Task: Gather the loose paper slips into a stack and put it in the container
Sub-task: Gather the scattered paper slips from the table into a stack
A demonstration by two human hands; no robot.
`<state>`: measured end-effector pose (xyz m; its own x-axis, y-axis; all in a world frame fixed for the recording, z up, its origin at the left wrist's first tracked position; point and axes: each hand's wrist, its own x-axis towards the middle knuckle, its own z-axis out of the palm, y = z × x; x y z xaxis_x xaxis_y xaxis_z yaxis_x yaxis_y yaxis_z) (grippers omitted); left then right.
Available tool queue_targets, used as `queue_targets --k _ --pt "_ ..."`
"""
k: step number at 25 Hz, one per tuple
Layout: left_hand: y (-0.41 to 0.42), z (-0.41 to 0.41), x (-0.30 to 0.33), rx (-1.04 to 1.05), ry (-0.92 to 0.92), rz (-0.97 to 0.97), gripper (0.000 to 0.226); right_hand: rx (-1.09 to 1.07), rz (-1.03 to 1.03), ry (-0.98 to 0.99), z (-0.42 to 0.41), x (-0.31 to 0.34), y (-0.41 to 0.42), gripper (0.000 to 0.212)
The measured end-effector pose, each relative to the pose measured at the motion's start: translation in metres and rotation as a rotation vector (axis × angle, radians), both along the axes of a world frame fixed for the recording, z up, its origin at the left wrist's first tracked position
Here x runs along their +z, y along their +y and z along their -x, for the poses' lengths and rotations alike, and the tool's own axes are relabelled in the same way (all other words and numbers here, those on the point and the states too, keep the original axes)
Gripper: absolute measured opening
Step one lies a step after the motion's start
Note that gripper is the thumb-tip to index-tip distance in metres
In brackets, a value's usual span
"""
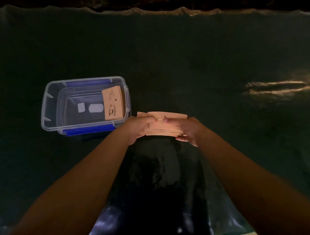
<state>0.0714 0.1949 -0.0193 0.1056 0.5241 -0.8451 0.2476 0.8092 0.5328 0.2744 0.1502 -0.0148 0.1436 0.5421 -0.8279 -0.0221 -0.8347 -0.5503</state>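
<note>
From the head camera, both hands hold the stack of paper slips [162, 125] just above the dark green table cover [183, 58], near the middle. The left hand [139, 128] grips its left end, fingers curled around it; the right hand [186, 132] clasps the right end, thumb on top. The clear container [47, 106] with blue clips stands just to the left and a little farther, open, with one slip [113, 103] leaning inside at its right wall. I think the gathering is finished; the next move is to carry the stack left and lower it in.
</note>
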Motion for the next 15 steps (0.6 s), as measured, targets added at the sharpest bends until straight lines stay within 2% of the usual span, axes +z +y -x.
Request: queue_targets --k 4,8,11,13,15 --pt "-0.006 0.002 0.002 -0.007 -0.024 -0.007 0.079 -0.005 -0.041 0.021 0.000 -0.002 -0.006 0.078" --pt "-0.018 0.004 0.003 -0.056 -0.049 -0.061 0.066 0.012 -0.109 0.072 -0.002 -0.003 -0.020 0.096" --pt "-0.026 0.005 0.006 -0.091 -0.060 -0.128 0.069 0.019 -0.169 0.110 -0.008 -0.005 -0.032 0.091" --pt "-0.029 0.008 0.006 -0.120 -0.063 -0.179 0.075 0.010 -0.204 0.116 -0.010 -0.006 -0.038 0.078" --pt "-0.032 0.013 0.004 -0.165 -0.090 -0.236 0.072 0.019 -0.237 0.122 -0.011 -0.007 -0.043 0.080"
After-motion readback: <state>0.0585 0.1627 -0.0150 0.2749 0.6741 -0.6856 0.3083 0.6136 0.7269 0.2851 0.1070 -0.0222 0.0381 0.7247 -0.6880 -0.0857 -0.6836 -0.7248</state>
